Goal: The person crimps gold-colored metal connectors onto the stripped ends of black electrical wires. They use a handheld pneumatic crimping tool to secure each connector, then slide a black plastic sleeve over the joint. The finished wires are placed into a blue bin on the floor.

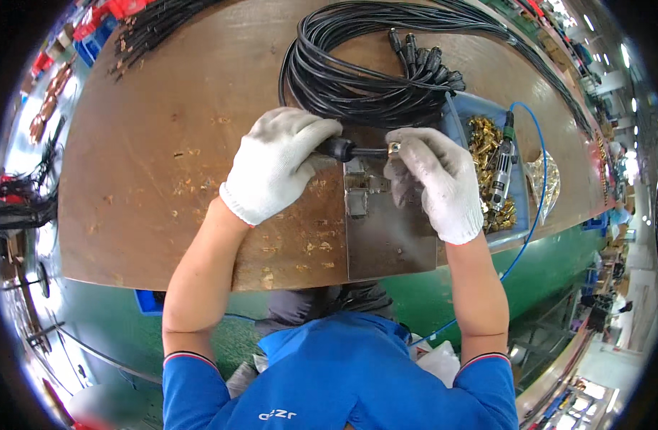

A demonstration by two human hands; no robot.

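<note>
Both of my hands wear white knit gloves, smudged with grey. My left hand (279,161) is closed around a black cable connector (337,149) with a thick round collar. From the collar a short length of black cable (370,153) runs right to my right hand (436,175). The right thumb and fingers pinch a small brass-coloured fitting (394,149) at the cable's end. Below the cable lies a dark metal plate (390,247) with a small metal block fixture (357,190) on it. The cable is held above this fixture.
A large coil of black cables (307,64) with connector ends lies at the back. On the right, a blue bin (454,118) holds brass fittings (483,136) and an air screwdriver (501,175) on a blue hose (542,165). More black cables (153,29) lie at the far left.
</note>
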